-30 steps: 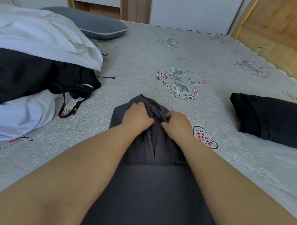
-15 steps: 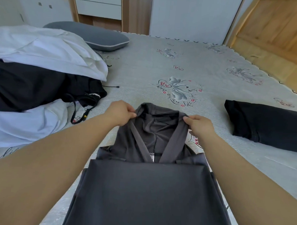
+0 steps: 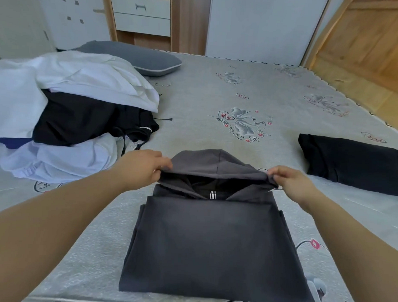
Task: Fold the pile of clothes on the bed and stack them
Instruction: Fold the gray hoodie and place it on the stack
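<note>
A dark grey hooded sweatshirt [image 3: 215, 248] lies flat on the grey patterned bed cover [image 3: 263, 89], close in front of the person and roughly centred between the two forearms. Its body is folded into a neat rectangle, with the long axis running away from the person toward the far side of the bed. The hood [image 3: 215, 165] points away from the person, at the far end of the garment, and its opening faces back toward the camera, showing a small white-striped tag at the neck.

The left hand [image 3: 148, 167] pinches the left edge of the hood opening, thumb and fingers closed on the fabric. The right hand [image 3: 291, 180] grips the right edge the same way. The hands are set well apart, so the hood rim is stretched into a nearly straight band across the garment's width and is raised slightly above the folded body.

To the left, an unfolded pile of white and black clothes [image 3: 77, 110] sits heaped on the bed, with a black drawstring trailing out onto the cover. A grey pillow with pale piping [image 3: 138, 57] lies beyond the pile. To the right, well apart from the sweatshirt, a folded black garment [image 3: 355, 165] lies flat on the bed. A white drawer unit in a wooden frame [image 3: 140, 14] stands against the far wall.
</note>
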